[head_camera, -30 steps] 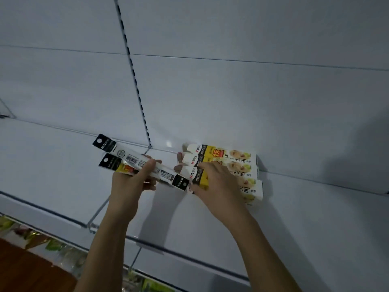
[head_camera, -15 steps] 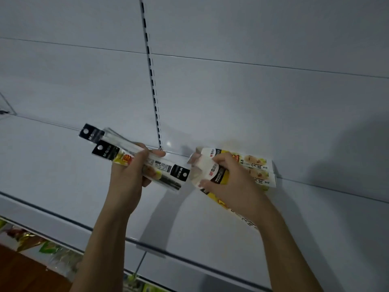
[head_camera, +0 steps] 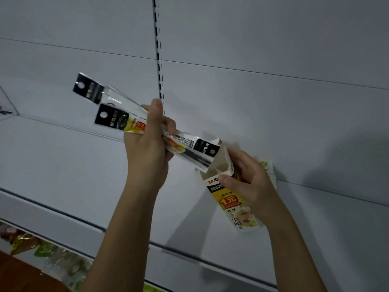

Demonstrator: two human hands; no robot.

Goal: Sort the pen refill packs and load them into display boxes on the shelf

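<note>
My left hand (head_camera: 150,144) grips a bundle of pen refill packs (head_camera: 117,114), clear sleeves with black header cards, held slanting from upper left to lower right. Their lower ends reach the open top of a white and yellow display box (head_camera: 229,199). My right hand (head_camera: 248,182) holds that box upright above the shelf, thumb on its front near the open flaps. Behind my right hand, other display boxes (head_camera: 267,167) lie on the shelf against the back panel, mostly hidden.
The white shelf (head_camera: 63,175) runs across the view with a dark front rail (head_camera: 63,213). A slotted upright (head_camera: 159,49) divides the white back panel. Colourful packaged goods (head_camera: 31,243) show on a lower level at bottom left.
My right hand has lifted one display box off the stack and turned it upright with its top open. My left hand has brought the refill packs' ends over to that opening.
</note>
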